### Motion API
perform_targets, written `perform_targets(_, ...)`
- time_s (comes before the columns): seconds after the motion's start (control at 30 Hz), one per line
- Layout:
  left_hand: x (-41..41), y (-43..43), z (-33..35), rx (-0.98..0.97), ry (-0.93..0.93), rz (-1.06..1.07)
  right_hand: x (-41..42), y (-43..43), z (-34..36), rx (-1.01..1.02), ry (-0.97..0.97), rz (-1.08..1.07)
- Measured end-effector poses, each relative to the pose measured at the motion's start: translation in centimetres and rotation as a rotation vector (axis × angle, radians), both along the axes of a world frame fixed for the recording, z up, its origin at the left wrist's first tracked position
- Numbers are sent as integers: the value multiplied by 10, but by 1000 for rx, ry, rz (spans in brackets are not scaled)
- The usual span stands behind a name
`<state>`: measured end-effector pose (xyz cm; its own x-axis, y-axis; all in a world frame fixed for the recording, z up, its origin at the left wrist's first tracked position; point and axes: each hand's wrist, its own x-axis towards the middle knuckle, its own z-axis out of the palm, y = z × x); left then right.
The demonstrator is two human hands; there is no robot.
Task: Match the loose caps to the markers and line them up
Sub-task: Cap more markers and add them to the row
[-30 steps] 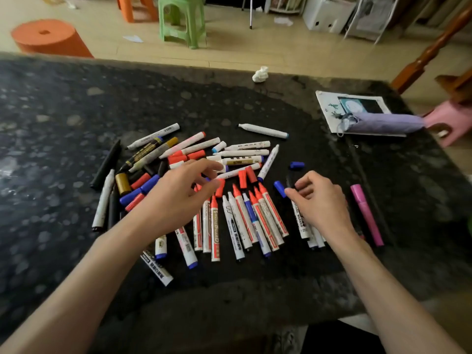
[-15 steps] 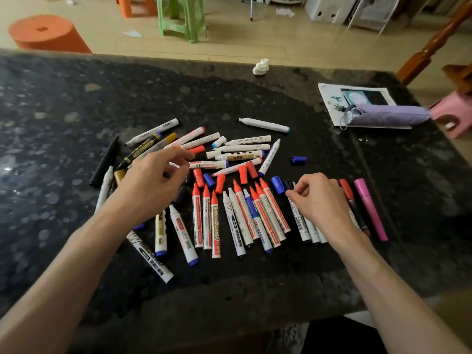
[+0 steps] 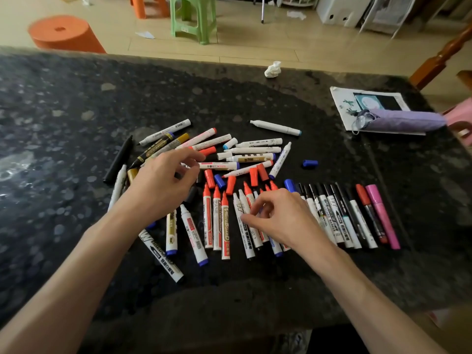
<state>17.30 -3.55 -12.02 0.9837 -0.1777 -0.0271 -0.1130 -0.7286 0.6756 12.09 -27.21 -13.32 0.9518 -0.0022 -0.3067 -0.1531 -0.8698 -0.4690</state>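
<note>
Many markers lie on the dark stone table. At the right, several black-capped markers form a row that ends in a red-capped marker and a pink marker. Three red-capped markers lie side by side in the middle. Loose red caps and blue caps are scattered above them. My left hand is over the jumbled pile, index finger and thumb round the end of a white marker. My right hand is curled over the row's middle markers, hiding any grip.
A crumpled tissue lies near the far table edge. A booklet with a folded purple umbrella on it sits at the right. Beyond the table stand a green stool and an orange stool.
My right hand has moved left from the black-capped markers onto the middle of the row. My left hand has shifted to the white marker in the pile.
</note>
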Motion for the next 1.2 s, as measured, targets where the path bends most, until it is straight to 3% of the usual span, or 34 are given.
perform_targets(0.27,0,6,1,-2,-10,1,-5,42,0,-257,-51,128)
perform_targets(0.33,-1,11,1,-14,4,8,-4,46,3,-226,-30,92)
perform_targets(0.43,-2,18,4,-22,79,-9,5,46,10,-74,-61,11)
perform_targets(0.53,-5,18,7,-115,247,-82,14,52,21,371,-48,-50)
perform_targets(0.6,-5,16,8,-202,325,-113,18,63,21,548,-30,14)
perform_targets(0.73,-1,27,7,-284,244,12,29,82,8,707,-60,74)
perform_targets(0.8,2,38,5,-310,184,154,37,84,3,633,-88,50)
perform_targets(0.93,3,58,2,-224,128,248,44,88,-10,70,-223,107)
perform_targets(1.2,-5,84,8,-47,156,122,55,105,-28,-145,-356,77)
